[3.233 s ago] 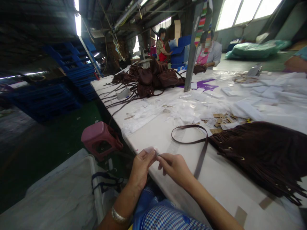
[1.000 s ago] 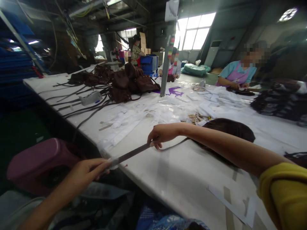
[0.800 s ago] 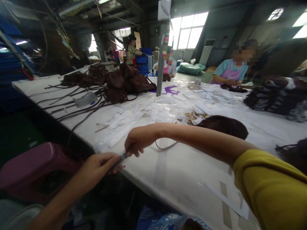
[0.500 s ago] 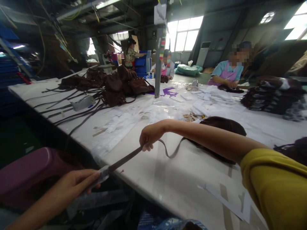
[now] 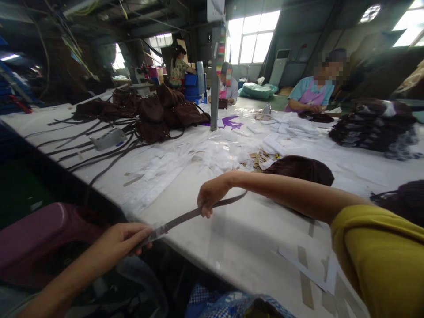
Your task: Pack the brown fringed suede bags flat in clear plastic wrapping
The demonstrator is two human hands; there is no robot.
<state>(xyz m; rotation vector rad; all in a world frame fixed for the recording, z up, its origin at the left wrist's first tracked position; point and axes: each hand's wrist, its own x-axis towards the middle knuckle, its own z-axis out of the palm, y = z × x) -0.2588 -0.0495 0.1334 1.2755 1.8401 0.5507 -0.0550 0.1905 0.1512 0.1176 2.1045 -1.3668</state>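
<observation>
A dark brown strap [image 5: 185, 216] runs between my two hands over the near edge of the white table. My left hand [image 5: 132, 236] is closed around its lower end, where a clear plastic sleeve [image 5: 161, 230] covers it. Farther along, my right hand [image 5: 213, 194] pinches the strap between thumb and fingers. Beyond those fingers the strap continues right toward a dark brown bag [image 5: 300, 170] on the table; my right forearm hides where they meet.
Several brown bags [image 5: 159, 110] lie heaped at the back left, straps trailing toward the table's edge. Plastic and paper scraps [image 5: 215, 152] cover the middle. A metal post [image 5: 214, 88] rises from the table. Dark stacked goods [image 5: 374, 128] stand right. A maroon stool [image 5: 33, 234] is left below. Co-workers sit opposite.
My left hand has moved up and right, nearer to my right hand. Beyond my right hand, the strap's hanging loop has straightened. The whole view has shifted slightly.
</observation>
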